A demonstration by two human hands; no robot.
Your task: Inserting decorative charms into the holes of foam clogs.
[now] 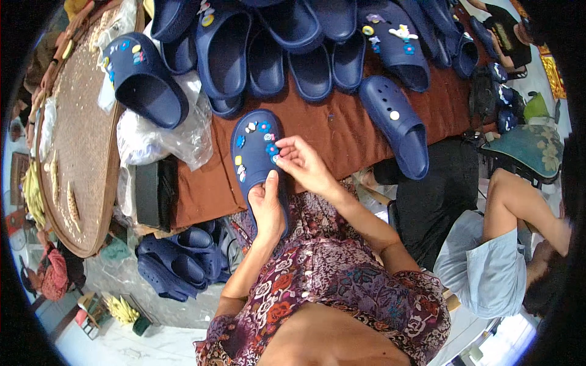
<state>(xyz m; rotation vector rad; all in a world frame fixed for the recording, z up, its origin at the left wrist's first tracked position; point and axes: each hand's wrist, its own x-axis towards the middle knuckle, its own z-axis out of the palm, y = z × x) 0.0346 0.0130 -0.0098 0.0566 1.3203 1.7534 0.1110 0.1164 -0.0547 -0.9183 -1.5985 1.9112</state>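
My left hand (268,206) grips a navy blue clog (252,146) by its opening, with the thumb on the upper and the other fingers mostly hidden. Several small charms dot the toe: blue flowers, black-and-white figures, yellow pieces. At the clog's right side, the fingertips of my right hand (306,168) close around a small blue-and-white shoe charm (275,158). Another clog (397,122), with one pale round charm, lies to the right on the brown cloth (329,135). A decorated clog (146,79) sits at the upper left on a clear plastic bag (194,131).
Navy clogs (305,70) crowd the far side of the table. A large round woven tray (85,158) stands at left, beside a black box (156,194). More clogs (183,262) lie below the table's near left. On the right sits a person in light blue shorts (482,262).
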